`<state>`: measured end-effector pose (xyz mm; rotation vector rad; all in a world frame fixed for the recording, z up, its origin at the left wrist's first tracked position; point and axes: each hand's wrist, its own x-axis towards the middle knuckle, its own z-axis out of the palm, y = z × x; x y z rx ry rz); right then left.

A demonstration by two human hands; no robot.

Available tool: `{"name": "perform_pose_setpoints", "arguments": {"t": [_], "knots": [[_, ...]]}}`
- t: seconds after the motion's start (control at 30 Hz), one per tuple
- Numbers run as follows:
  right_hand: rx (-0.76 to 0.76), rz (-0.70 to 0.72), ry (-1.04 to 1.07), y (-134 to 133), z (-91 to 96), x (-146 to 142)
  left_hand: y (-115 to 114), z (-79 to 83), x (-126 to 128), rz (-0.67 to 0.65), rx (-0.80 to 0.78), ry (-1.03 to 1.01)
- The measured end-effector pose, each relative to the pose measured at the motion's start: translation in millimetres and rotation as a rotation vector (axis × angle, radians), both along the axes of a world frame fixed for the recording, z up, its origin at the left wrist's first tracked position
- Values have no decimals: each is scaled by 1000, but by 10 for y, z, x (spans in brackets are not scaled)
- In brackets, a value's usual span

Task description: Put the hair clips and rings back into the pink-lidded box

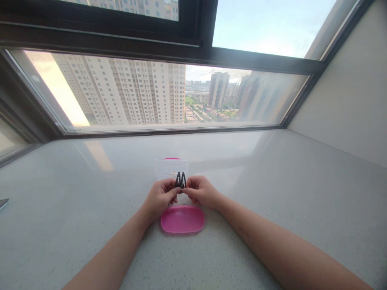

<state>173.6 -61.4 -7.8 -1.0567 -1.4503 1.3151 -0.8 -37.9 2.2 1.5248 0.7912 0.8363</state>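
Note:
Two black snap hair clips (180, 180) stand upright side by side between my hands, their narrow ends up. My left hand (161, 196) pinches the left clip with thumb and fingers. The right clip is gripped near its lower end by my right hand (200, 190), thumb in front. Just below the hands a shallow pink oval tray (182, 220) lies on the pale speckled counter. Behind the clips is a clear plastic bag or box (163, 166), with a small thin item (173, 173) in or on it too small to name.
A pink edge (172, 158) shows at the back of the clear plastic. The counter (256, 177) runs back to a dark-framed window (172, 131). At the far left lies the corner of a flat dark object (3, 203). A white wall (350, 96) rises at right.

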Motion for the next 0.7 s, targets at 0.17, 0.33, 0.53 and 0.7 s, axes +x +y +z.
{"name": "perform_pose_setpoints", "arguments": {"t": [0.17,0.33,0.53,0.7], "knots": [[3,1,-5,-1,6,1,-10,24,7,15,6,-4],[9,-8,1,-12,28,-3,-10,25,7,13,9,-7],[0,-30,7,-21,60,-19,0,4,0,17,10,0],[6,-29,11,-11,40,-13,-3,12,2,16,6,-4]]}}
